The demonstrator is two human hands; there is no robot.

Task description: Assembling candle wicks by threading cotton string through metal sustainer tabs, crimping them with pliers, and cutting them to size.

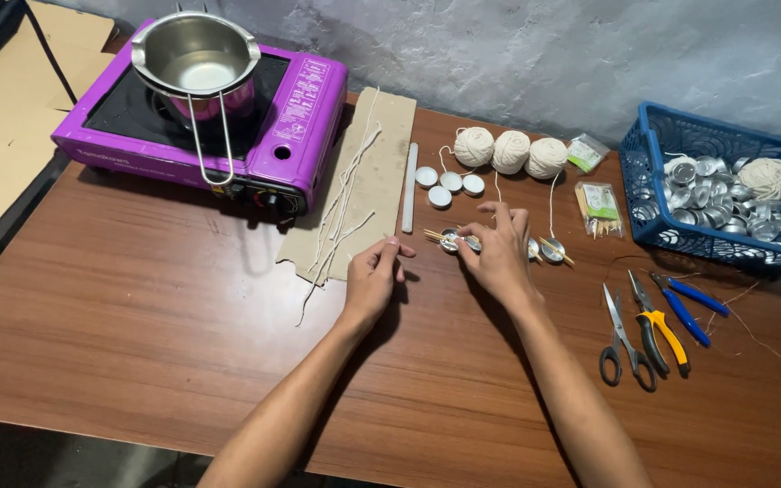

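My left hand rests on the wooden table beside a cardboard sheet, fingers loosely curled and holding nothing I can see. My right hand reaches over small metal cups with wooden sticks laid across them, its fingertips touching one cup. Two more such cups lie just right of that hand. Waxed strings lie on the cardboard.
A purple portable stove with a steel pot stands at the back left. Three balls of string, white tealights, a white candle stick, a blue basket of metal cups, scissors and pliers lie to the right.
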